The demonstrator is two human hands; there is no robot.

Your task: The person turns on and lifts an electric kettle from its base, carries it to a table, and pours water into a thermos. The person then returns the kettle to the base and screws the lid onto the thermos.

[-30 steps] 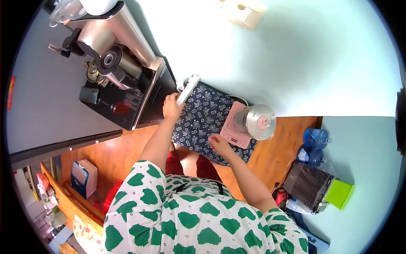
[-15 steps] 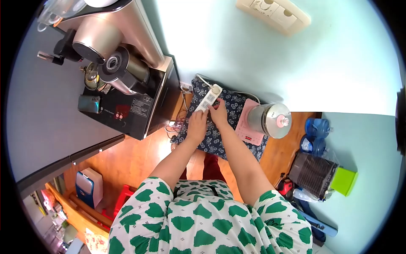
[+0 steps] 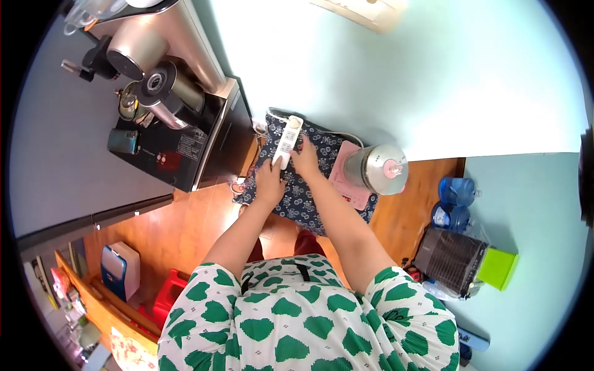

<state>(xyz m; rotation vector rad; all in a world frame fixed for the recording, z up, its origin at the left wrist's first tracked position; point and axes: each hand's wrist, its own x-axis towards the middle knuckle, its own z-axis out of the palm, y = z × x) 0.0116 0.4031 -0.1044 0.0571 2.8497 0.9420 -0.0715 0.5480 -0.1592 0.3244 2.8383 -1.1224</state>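
A white power strip (image 3: 287,141) lies face up on the dark blue patterned cloth (image 3: 300,201), a plug in its far end. My left hand (image 3: 270,181) is at the strip's near end, its fingertips touching the edge. My right hand (image 3: 305,159) is beside the strip's right side, thumb and fingers close against it; whether it grips the strip is too small to tell. Right of my hands, a pink electric base (image 3: 339,174) carries a clear kettle (image 3: 375,169) with a silver and pink lid.
At the left, a black cabinet (image 3: 226,145) bears a steel pitcher (image 3: 170,93) and a phone (image 3: 123,141). Blue water bottles (image 3: 458,191), a dark box (image 3: 450,260) and a green box (image 3: 497,268) stand at the right. A red stool (image 3: 168,297) is lower left.
The power strip, first raised on edge in my left hand, now lies flat with its sockets up. My right hand has moved from beside the pink base to the strip. The view has shifted.
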